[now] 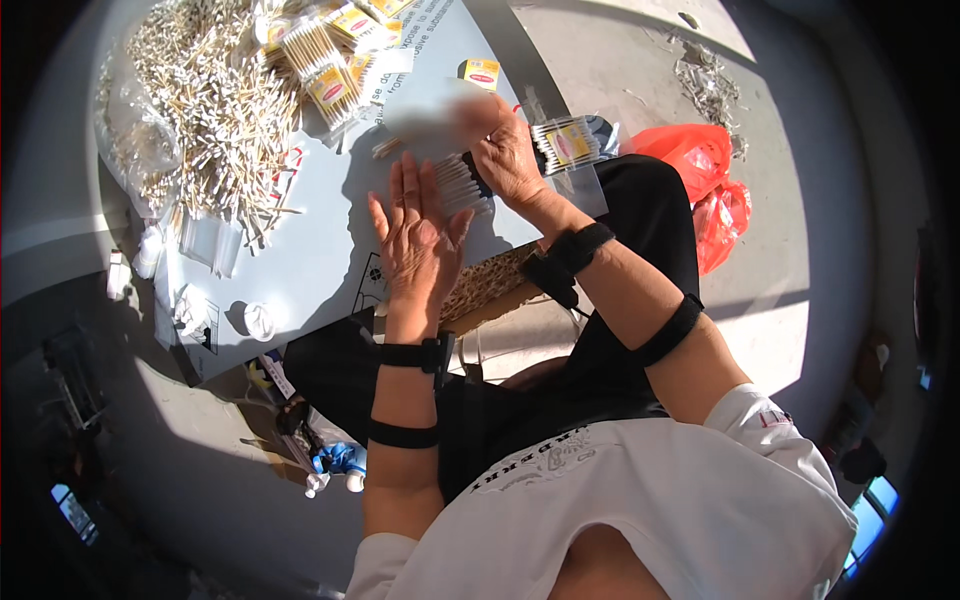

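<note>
My left hand (415,245) lies with its fingers stretched out over the grey-white table board. Beside it sits a row of cotton swabs (459,183), close to its fingers and thumb. My right hand (508,160) is bent just beyond that row; a blurred patch covers its fingertips, so I cannot tell whether they hold anything. To the right of this hand, a clear pack of cotton swabs with a yellow card (568,145) lies at the board's edge. A few loose swabs (386,148) lie beyond my left fingertips, and a yellow card (481,74) lies farther back.
A large heap of loose cotton swabs (215,110) fills the board's far left, with filled swab packs (325,75) beside it. Clear plastic sleeves (211,245) and crumpled white paper (259,321) lie nearer. Red plastic bags (690,165) rest at the right, beyond my knee.
</note>
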### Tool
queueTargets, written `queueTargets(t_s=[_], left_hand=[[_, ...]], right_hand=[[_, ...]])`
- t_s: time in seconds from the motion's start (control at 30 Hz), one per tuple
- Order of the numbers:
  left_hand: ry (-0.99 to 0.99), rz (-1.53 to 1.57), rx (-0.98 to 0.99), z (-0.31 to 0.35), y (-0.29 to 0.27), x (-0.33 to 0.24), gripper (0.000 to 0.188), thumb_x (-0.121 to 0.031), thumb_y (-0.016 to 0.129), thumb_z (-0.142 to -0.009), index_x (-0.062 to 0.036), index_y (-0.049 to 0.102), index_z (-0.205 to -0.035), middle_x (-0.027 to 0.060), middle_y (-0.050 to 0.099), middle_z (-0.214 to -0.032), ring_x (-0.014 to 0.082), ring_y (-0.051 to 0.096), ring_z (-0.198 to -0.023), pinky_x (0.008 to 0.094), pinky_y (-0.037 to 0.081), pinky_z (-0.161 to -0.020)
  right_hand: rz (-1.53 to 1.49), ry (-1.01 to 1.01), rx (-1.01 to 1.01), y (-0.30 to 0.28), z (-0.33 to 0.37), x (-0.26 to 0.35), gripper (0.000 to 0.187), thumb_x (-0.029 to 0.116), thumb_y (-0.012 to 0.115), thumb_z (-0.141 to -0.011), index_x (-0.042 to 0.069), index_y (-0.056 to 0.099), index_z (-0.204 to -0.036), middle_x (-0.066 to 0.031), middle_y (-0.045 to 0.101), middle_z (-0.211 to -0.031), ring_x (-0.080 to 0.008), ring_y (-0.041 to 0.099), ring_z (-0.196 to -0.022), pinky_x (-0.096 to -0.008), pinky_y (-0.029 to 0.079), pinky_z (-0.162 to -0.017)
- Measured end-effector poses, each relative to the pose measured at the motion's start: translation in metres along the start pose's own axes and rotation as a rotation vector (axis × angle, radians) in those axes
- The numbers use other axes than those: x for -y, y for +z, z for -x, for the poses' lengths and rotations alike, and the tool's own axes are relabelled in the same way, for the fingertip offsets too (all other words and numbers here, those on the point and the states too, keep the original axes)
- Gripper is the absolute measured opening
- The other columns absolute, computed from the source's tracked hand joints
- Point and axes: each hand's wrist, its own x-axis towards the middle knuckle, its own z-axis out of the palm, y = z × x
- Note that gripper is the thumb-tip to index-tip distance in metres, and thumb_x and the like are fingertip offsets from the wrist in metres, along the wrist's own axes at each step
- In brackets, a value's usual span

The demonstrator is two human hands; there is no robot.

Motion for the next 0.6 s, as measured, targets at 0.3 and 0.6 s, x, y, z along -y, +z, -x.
queueTargets(t_s=[0.3,0.6], left_hand=[[-0.213,0.965,-0.464,-0.018,0.008,-0.023,0.057,-0.034,0.038,-0.102,0.0022,0.028,-0.146,0.0203,0.029,-0.152,0.0302,0.026,-0.142,0.0410,0.021,-0.115],[-0.198,1.181,-0.439,-0.004,0.003,-0.001,0.061,-0.026,0.050,-0.098,0.0004,0.027,-0.148,0.0154,0.026,-0.155,0.0258,0.024,-0.143,0.0390,0.017,-0.116]], right_hand=[[-0.368,0.093,-0.084,0.011,0.050,0.001,0.037,0.019,0.046,-0.102,-0.001,0.049,-0.133,-0.0118,0.050,-0.137,-0.0181,0.046,-0.127,-0.0287,0.035,-0.108],[-0.176,0.037,0.173,-0.020,0.042,0.009,0.035,0.008,0.056,-0.095,0.001,0.053,-0.129,-0.0126,0.048,-0.139,-0.0229,0.046,-0.129,-0.0308,0.037,-0.107]])
